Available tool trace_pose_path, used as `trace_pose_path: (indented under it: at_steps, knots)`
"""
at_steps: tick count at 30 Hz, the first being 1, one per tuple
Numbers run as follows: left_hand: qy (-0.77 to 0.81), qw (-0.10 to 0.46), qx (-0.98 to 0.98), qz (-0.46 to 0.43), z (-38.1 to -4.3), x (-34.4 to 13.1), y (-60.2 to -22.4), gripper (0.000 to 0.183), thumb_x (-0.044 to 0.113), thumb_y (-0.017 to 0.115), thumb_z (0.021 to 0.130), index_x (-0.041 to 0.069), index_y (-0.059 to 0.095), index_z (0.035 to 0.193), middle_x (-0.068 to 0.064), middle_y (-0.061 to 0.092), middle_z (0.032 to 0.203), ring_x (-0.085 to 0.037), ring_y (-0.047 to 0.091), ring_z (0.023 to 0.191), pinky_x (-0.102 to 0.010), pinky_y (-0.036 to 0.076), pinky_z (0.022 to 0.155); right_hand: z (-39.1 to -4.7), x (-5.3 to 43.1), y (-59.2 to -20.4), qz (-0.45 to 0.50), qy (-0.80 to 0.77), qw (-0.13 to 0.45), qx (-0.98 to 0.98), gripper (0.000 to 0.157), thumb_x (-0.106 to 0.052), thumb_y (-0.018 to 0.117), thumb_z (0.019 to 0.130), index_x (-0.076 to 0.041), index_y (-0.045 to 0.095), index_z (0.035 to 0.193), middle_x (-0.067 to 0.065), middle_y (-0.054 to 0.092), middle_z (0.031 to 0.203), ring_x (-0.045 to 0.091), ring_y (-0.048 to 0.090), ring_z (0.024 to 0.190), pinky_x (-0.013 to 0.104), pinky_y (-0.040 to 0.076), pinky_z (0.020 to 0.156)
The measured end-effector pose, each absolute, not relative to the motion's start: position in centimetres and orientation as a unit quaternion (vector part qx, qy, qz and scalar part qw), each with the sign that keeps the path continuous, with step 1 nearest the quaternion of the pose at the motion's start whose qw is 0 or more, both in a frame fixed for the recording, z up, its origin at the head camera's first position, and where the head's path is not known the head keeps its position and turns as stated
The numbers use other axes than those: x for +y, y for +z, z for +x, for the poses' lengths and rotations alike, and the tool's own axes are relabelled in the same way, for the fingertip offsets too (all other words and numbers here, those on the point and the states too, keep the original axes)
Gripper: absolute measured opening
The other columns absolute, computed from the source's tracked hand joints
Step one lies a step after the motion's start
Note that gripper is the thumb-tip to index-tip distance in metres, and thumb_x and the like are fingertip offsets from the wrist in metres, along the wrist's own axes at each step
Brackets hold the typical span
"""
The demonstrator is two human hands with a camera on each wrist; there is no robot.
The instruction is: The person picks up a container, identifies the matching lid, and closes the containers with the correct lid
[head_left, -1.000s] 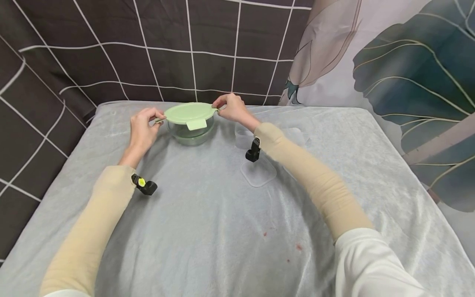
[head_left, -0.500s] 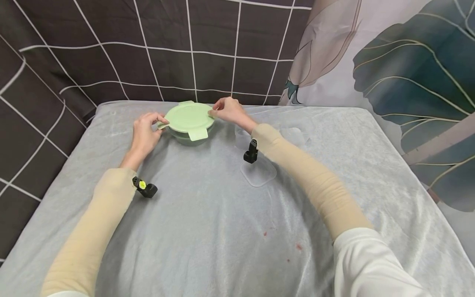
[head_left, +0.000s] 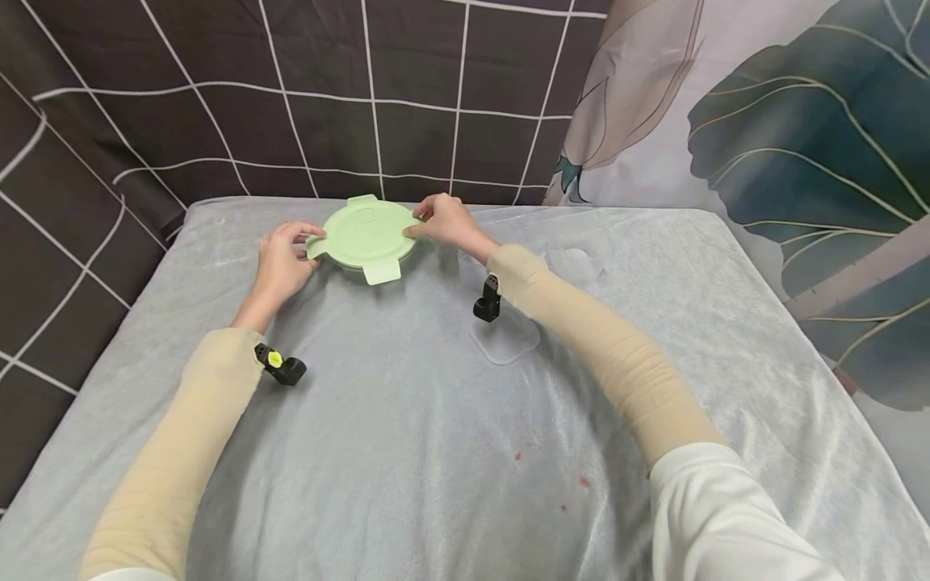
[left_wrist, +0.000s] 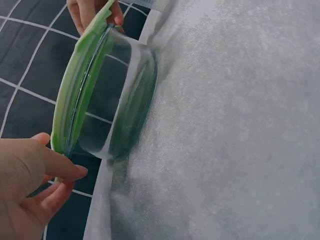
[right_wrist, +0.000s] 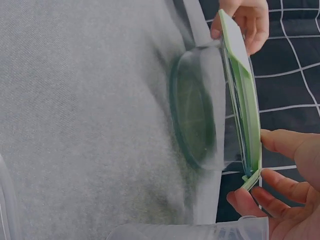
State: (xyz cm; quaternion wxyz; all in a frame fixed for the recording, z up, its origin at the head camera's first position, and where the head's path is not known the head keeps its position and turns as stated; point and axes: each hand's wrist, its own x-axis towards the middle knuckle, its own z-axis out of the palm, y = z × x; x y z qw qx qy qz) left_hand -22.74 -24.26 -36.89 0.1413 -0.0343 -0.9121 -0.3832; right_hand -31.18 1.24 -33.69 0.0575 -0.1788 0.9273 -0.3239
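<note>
A round pale green lid (head_left: 370, 234) with flap tabs lies over a clear glass bowl (left_wrist: 107, 100) at the back of the table. My left hand (head_left: 279, 262) pinches the lid's left tab between thumb and fingers. On the opposite side, my right hand (head_left: 449, 222) grips the lid's rim, its thumb on top and fingertips around the right tab (right_wrist: 251, 180). The front tab (head_left: 382, 271) sticks outward. From the head view the lid hides most of the bowl; both wrist views show its see-through wall standing on the cloth.
A clear plastic container (head_left: 475, 270) stands right of the bowl, partly behind my right forearm. Another clear piece (head_left: 572, 265) is beyond that forearm. A flat clear lid (head_left: 506, 337) lies nearer. Grey cloth (head_left: 407, 420) covers the table; a dark gridded curtain (head_left: 414, 145) hangs behind.
The green lid has come down from a tilted position above the bowl and now lies level over it. Both hands have moved with it, and the right thumb now sits on its top.
</note>
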Motion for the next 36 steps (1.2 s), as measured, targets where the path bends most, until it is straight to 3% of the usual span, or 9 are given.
trace_pose_path:
  at_steps: [7,11,15,18,22,36]
  knots:
    - [-0.397,0.103,-0.912,-0.022,-22.7,-24.5,-36.1,0.057,-0.015,0.047,0.073,-0.005,0.056,0.129,-0.027,0.053,0.132,-0.041,0.056,0.117,-0.048,0.050,0.096,-31.2,1.1,-33.8,-0.182,-0.320,0.064,0.928,0.040,-0.031,0.076,0.080,-0.006,0.069,0.111,0.008,0.069,0.103,0.017,0.059,0.090,0.022,0.045,0.072]
    - [-0.386,0.096,-0.917,-0.007,-22.7,-24.3,-35.8,0.052,-0.005,0.040,0.082,-0.003,0.056,0.131,-0.025,0.054,0.135,-0.038,0.056,0.116,-0.046,0.048,0.097,-31.2,1.0,-33.8,-0.182,-0.320,0.071,0.927,0.040,-0.031,0.075,0.081,-0.006,0.068,0.112,0.008,0.067,0.105,0.017,0.057,0.090,0.022,0.044,0.072]
    - [-0.384,0.083,-0.920,0.011,-22.7,-24.0,-35.8,0.042,0.013,0.043,0.096,0.000,0.055,0.134,-0.022,0.054,0.136,-0.035,0.056,0.114,-0.035,0.047,0.089,-31.1,1.0,-33.7,-0.178,-0.319,0.073,0.928,0.041,-0.031,0.074,0.082,-0.006,0.067,0.113,0.009,0.067,0.106,0.018,0.056,0.091,0.022,0.043,0.072]
    - [-0.385,0.075,-0.920,0.013,-22.8,-23.8,-35.8,0.043,0.021,0.049,0.098,-0.001,0.053,0.134,-0.023,0.054,0.136,-0.035,0.057,0.113,-0.024,0.044,0.082,-31.0,1.0,-33.6,-0.173,-0.318,0.070,0.930,0.040,-0.031,0.074,0.083,-0.005,0.067,0.113,0.009,0.066,0.105,0.018,0.056,0.090,0.023,0.043,0.071]
    - [-0.392,0.070,-0.917,0.015,-22.9,-23.7,-35.8,0.043,0.021,0.051,0.098,-0.002,0.052,0.135,-0.023,0.053,0.138,-0.034,0.056,0.113,-0.021,0.040,0.079,-31.0,1.0,-33.6,-0.172,-0.319,0.071,0.929,0.039,-0.030,0.073,0.084,-0.005,0.067,0.114,0.009,0.065,0.105,0.018,0.055,0.090,0.023,0.042,0.071]
    - [-0.401,0.084,-0.912,-0.004,-23.0,-23.7,-35.6,0.041,0.016,0.052,0.098,-0.002,0.053,0.134,-0.024,0.053,0.137,-0.031,0.049,0.105,-0.026,0.036,0.078,-31.0,0.9,-33.7,-0.178,-0.327,0.077,0.925,0.043,-0.028,0.071,0.086,-0.003,0.063,0.120,0.012,0.064,0.114,0.022,0.057,0.100,0.029,0.047,0.081]
